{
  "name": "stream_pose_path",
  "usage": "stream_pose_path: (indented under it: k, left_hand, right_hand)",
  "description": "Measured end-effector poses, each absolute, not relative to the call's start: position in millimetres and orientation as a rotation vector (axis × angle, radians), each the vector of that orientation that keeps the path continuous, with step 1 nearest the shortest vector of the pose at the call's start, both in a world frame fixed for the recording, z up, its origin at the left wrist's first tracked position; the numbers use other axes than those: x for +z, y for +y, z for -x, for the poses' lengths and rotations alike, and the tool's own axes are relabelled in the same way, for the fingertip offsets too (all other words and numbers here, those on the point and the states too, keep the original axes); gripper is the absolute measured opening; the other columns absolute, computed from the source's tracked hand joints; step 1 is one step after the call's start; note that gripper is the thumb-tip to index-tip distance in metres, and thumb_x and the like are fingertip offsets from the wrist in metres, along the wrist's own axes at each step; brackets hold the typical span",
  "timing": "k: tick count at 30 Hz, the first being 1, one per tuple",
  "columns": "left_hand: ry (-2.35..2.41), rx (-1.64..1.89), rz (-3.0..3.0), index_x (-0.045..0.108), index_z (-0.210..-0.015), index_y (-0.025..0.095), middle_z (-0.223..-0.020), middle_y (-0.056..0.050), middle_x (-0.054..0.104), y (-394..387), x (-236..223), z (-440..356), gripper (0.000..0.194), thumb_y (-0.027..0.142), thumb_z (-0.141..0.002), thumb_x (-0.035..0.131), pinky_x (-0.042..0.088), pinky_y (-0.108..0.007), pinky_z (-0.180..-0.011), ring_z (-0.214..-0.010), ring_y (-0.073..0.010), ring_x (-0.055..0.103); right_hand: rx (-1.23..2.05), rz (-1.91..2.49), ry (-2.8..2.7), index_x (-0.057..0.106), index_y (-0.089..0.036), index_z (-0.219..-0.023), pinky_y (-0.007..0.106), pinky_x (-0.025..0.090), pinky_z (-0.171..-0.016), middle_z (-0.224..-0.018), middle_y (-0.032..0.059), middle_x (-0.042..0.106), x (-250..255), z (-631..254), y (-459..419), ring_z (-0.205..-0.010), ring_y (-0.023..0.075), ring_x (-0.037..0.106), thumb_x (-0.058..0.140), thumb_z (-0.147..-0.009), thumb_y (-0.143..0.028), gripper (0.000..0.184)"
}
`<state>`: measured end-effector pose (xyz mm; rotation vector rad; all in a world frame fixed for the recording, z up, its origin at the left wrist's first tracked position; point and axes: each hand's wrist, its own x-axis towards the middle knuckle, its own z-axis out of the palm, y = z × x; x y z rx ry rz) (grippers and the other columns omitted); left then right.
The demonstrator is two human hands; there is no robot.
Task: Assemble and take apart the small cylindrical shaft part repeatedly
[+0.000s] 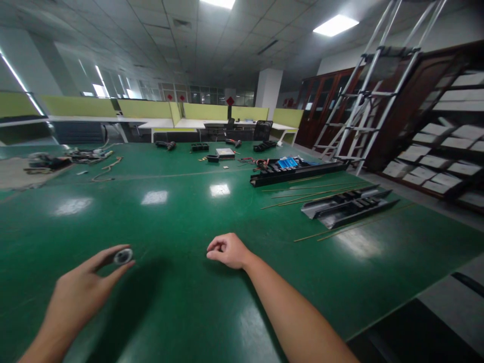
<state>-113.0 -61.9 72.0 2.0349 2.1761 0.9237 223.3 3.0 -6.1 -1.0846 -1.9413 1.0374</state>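
Left hand (81, 287) raised, pinching round piece (123, 256); right hand (231, 250) curled, contents unclear.

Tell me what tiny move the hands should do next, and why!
Perhaps bring the right hand closer to the small round piece. The left hand pinches that piece between thumb and finger, while the right hand, its fingers curled, is apart from it over the green table. I can't tell whether the right hand holds anything.
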Motion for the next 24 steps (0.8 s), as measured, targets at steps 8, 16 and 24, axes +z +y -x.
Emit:
stream_pose_path:
  k: [8, 16, 24]
  left_hand:
    - [1.486, 1.037, -2.056, 0.065, -0.111, 0.023, -0.109, -0.003, 0.069, -12.6, 25.2, -7.4, 0.037, 0.043, -0.079, 0.066, 0.052, -0.034, -0.092, -0.098, -0.0217, 0.066]
    - [1.413, 1.044, -2.025, 0.065, -0.112, 0.026, -0.113, -0.002, 0.068, -14.5, 4.9, 5.3, 0.037, 0.045, -0.079, 0.069, 0.051, -0.034, -0.096, -0.103, -0.0209, 0.064]
    - [1.337, 1.071, -2.094, 0.066, -0.109, 0.026, -0.109, -0.002, 0.067, -14.2, 3.8, 0.4, 0.033, 0.042, -0.081, 0.068, 0.050, -0.034, -0.093, -0.102, -0.0206, 0.063]
  right_hand:
    - [1.054, 1.098, -1.931, 0.073, -0.015, -0.090, 0.020, 0.029, -0.046, -0.065, 0.0002, 0.063, -7.4, -222.0, 4.4, -0.048, 0.0072, 0.040, 0.071, -0.075, -0.038, 0.028]
    - [1.039, 1.114, -1.936, 0.073, -0.016, -0.090, 0.021, 0.032, -0.048, -0.066, 0.0003, 0.064, -9.8, -219.9, 6.5, -0.051, 0.0083, 0.042, 0.070, -0.076, -0.037, 0.025]
    - [1.018, 1.105, -1.956, 0.072, -0.014, -0.089, 0.020, 0.032, -0.049, -0.065, -0.0002, 0.063, -5.0, -218.2, 4.2, -0.050, 0.0075, 0.042, 0.071, -0.075, -0.034, 0.024]
